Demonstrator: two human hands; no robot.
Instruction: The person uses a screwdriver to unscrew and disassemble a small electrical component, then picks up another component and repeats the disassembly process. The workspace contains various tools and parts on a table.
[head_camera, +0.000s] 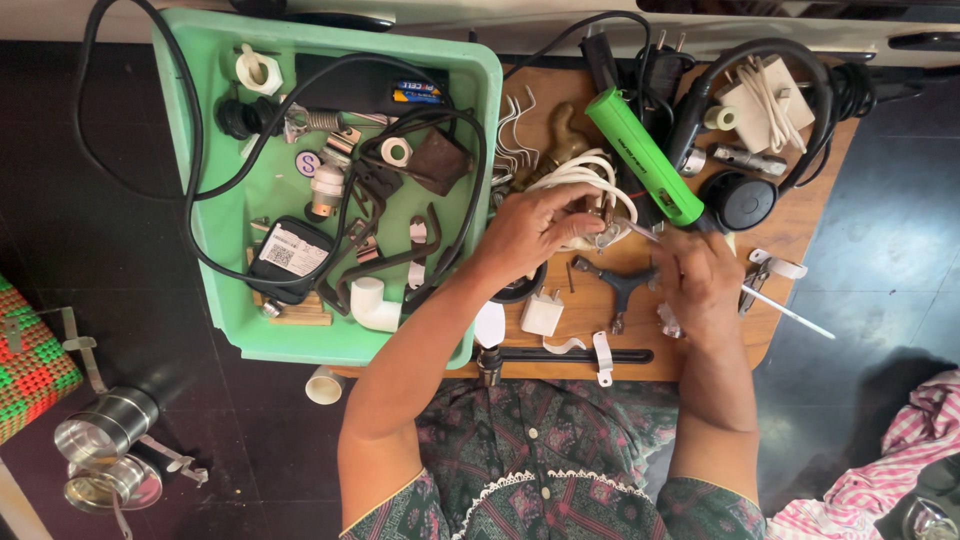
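Note:
My left hand pinches a small metal fitting on top of a coil of white cable at the middle of the wooden board. My right hand grips a thin screwdriver whose tip points at that fitting and whose shaft sticks out to the lower right. A black cross-shaped wrench lies just below the two hands. A green tube-shaped tool lies slantwise just above my right hand.
A green plastic tray at the left holds black cable, a white pipe elbow, an adapter and small hardware. White charger, black headphones, plugs and clips crowd the board. Steel containers and a woven basket sit on the dark floor.

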